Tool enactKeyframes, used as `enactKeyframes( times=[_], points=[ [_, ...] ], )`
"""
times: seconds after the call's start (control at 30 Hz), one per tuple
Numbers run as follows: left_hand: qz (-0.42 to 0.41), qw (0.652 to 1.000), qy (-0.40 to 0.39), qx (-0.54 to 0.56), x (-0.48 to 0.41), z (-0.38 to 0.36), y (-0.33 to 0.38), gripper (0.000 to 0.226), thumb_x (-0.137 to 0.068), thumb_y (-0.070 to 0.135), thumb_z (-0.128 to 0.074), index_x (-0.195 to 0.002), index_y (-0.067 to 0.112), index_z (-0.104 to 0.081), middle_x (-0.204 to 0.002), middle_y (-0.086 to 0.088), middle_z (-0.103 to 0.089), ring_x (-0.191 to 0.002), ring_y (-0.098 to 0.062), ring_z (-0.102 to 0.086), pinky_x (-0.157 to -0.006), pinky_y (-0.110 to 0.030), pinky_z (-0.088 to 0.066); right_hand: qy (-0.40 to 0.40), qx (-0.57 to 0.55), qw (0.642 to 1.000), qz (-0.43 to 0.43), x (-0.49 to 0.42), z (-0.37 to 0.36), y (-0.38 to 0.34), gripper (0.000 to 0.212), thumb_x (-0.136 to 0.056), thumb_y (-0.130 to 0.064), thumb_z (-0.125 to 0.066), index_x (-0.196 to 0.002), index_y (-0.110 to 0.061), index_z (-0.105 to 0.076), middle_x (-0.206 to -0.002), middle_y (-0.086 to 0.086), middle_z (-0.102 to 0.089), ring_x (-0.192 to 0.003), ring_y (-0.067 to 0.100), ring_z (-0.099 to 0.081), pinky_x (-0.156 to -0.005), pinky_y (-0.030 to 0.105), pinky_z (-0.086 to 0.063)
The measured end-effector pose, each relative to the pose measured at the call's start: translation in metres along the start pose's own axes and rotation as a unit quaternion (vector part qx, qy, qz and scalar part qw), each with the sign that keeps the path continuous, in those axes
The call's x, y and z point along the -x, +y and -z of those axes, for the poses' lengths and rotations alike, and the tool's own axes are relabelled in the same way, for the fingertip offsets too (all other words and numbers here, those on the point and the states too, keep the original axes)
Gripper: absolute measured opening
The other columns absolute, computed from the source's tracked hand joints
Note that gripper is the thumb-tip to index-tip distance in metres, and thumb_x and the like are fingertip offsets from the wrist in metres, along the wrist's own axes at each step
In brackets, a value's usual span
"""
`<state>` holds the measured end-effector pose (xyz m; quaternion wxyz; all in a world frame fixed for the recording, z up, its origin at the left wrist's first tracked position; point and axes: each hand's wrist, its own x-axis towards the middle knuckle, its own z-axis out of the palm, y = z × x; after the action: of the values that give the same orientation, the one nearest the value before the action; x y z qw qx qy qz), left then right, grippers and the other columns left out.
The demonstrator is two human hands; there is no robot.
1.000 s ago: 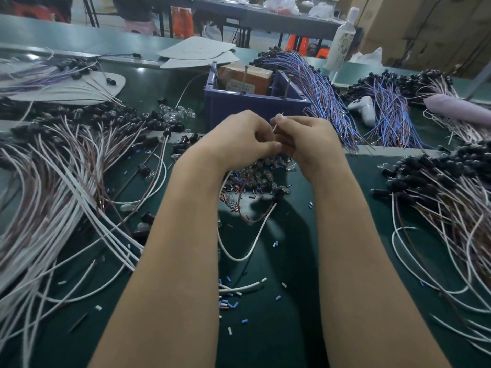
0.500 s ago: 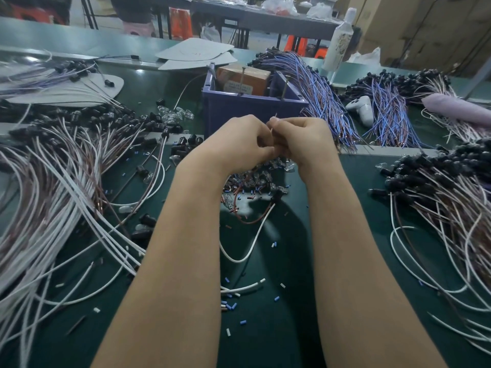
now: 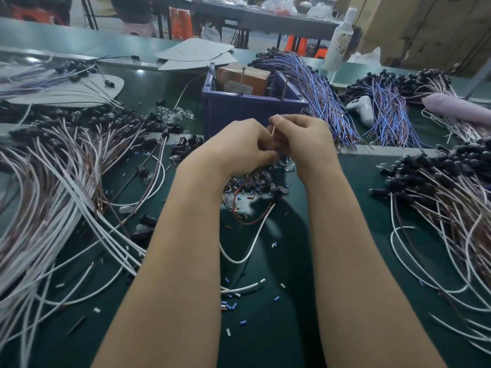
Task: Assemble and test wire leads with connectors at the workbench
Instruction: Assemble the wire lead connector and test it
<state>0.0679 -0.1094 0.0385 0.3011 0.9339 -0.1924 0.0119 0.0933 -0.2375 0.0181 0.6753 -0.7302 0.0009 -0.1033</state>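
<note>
head view of the workbench. the left hand (image 3: 239, 148) and right hand (image 3: 305, 140) meet at centre, both with fingers curled. the right thumb and forefinger pinch a thin wire lead (image 3: 273, 130), whose tip stands up between the two hands. the left hand closes on the same lead from 9 o'clock, its fingertips hidden behind its own back. at 6 o'clock of the hands a pile of small clear parts (image 3: 256, 181) lies on the green mat (image 3: 265, 335), with a brown wire (image 3: 248, 222) and a white wire (image 3: 251, 247) looping beside it. a blue bin (image 3: 249, 115) stands at 12 o'clock. lead bundles lie at 9 o'clock (image 3: 58, 187) and 3 o'clock (image 3: 451, 213).
</note>
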Motion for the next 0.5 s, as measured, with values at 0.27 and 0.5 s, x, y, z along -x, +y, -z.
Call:
enactKeyframes(
  times=[0.27, 0.5],
  points=[
    [0.002, 0.997, -0.015, 0.072, 0.006, 0.006, -0.008, 0.02, -0.088, 0.033, -0.064, -0.069, 0.03, -0.065, -0.06, 0.013, -0.059, -0.049, 0.009, -0.049, -0.047, -0.007, -0.036, -0.147, -0.206, 0.967, -0.03, 0.004, 0.018, 0.007, 0.013, -0.093, -0.01, -0.056, -0.092, -0.009, -0.068, -0.071, 0.002, -0.064, -0.061, 0.01, -0.057, -0.061, 0.021, -0.05],
    [0.016, 0.996, 0.014, 0.089, 0.006, 0.008, -0.013, 0.018, -0.091, 0.032, -0.061, -0.084, 0.019, -0.071, -0.07, 0.006, -0.065, -0.059, -0.004, -0.053, -0.058, -0.018, -0.042, -0.062, -0.124, 0.99, -0.004, 0.003, 0.016, 0.009, 0.012, -0.089, -0.014, -0.064, -0.078, -0.01, -0.064, -0.062, -0.002, -0.062, -0.056, 0.006, -0.054, -0.056, 0.018, -0.047]
  ],
)
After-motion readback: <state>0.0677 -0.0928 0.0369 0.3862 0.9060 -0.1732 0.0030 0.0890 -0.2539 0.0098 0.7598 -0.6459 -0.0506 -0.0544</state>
